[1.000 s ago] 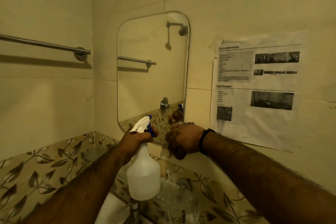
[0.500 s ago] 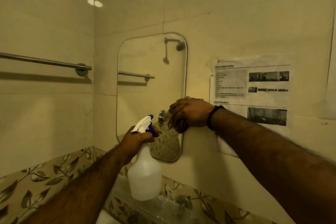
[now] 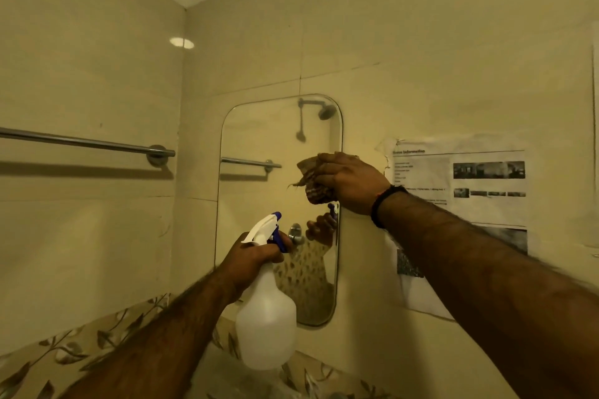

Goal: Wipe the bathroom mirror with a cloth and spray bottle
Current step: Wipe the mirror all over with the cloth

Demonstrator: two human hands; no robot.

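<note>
A tall mirror (image 3: pixel 259 139) with rounded corners hangs on the beige tiled wall ahead. My left hand (image 3: pixel 252 264) grips the neck of a white spray bottle (image 3: pixel 266 330) with a white and blue trigger head, held upright in front of the mirror's lower half. My right hand (image 3: pixel 348 183) holds a crumpled brown checked cloth (image 3: pixel 311 176) against the mirror's right edge, about halfway up. The mirror reflects a shower head, a towel bar and my left hand.
A metal towel bar (image 3: pixel 81 141) runs along the left wall. A printed paper notice (image 3: pixel 460 185) is stuck to the wall right of the mirror. A leaf-patterned tile band (image 3: pixel 97 343) runs below. A wall tap (image 3: pixel 337 395) shows at the bottom edge.
My right hand has moved up the mirror's right edge with the cloth. The view has tilted upward, and the spray bottle stays in my left hand.
</note>
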